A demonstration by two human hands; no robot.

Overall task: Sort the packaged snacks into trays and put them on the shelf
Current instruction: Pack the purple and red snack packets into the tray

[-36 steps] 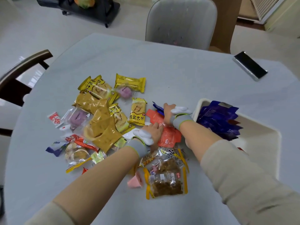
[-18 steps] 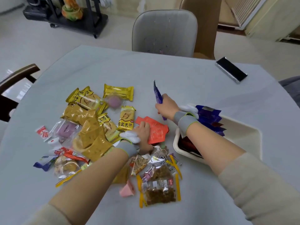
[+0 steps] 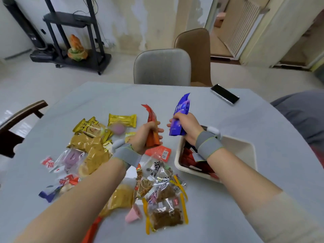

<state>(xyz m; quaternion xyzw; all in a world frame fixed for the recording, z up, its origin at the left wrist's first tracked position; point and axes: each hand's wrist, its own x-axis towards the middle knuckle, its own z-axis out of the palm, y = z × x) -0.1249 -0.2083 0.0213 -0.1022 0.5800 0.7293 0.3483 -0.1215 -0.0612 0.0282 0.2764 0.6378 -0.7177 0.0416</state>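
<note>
Both forearms reached forward, grey bands round the wrists. The left hand was raised with fingers curled in a grip; the right hand, likewise raised, was clenched too.

From my seat, the pale grey counter lies bare toward twelve o'clock, up to the black phone at one. A heap of crinkly plastic snack packets blocks nine o'clock, and the cream plastic tray sits at three, a narrow lane between them.
</note>
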